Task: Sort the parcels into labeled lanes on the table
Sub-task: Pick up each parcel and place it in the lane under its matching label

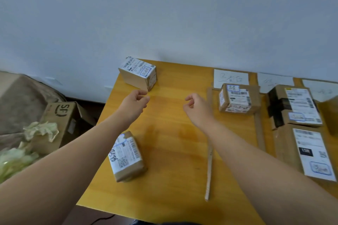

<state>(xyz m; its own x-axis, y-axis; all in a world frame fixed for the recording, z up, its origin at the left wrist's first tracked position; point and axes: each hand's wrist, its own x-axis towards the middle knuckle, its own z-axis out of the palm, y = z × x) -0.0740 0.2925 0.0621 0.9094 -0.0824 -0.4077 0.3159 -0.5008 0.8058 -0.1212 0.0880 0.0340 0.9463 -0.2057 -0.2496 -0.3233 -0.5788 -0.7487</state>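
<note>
A small cardboard parcel with a white label sits at the far left corner of the yellow table. My left hand hovers just in front of it, fingers loosely curled, holding nothing. My right hand hangs empty over the table's middle, fingers curled, left of a small labelled parcel in the first lane. Another parcel lies near the left edge under my left forearm. Two bigger parcels lie in the lane to the right.
Cardboard strips mark lane borders. White paper labels lie along the wall. Off the table's left edge stand an open brown box and crumpled pale paper.
</note>
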